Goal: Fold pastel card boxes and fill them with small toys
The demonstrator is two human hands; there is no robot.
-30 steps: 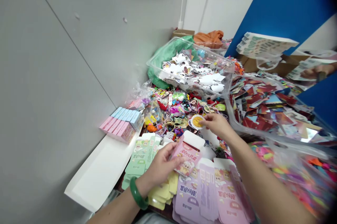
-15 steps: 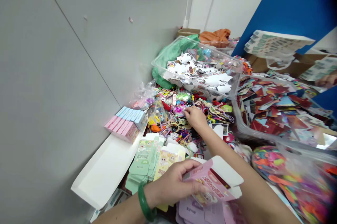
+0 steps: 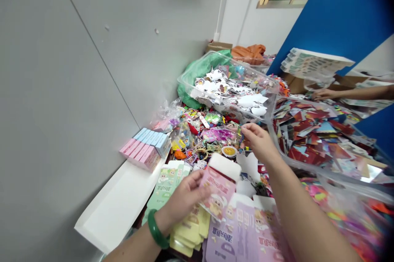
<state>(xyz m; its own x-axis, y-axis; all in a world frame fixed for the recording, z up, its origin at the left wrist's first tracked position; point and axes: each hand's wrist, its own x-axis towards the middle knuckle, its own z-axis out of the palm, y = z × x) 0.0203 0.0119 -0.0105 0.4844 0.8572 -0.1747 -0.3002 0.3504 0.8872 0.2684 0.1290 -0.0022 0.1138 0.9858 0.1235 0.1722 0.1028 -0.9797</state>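
- A clear plastic bin (image 3: 271, 105) of white cut-outs stands behind a heap of trinkets (image 3: 201, 153).
- At left, a long white tray (image 3: 113, 200) bears pink-and-blue boxes (image 3: 144, 147).
- The right hand (image 3: 257, 142) hovers over the heap, fingertips drawn together beside a purple packet (image 3: 216, 134); whether they grip it, one cannot tell.
- The left hand (image 3: 184, 197) clasps a pink box (image 3: 218, 189), white flap raised, above flat cartons (image 3: 222, 235).
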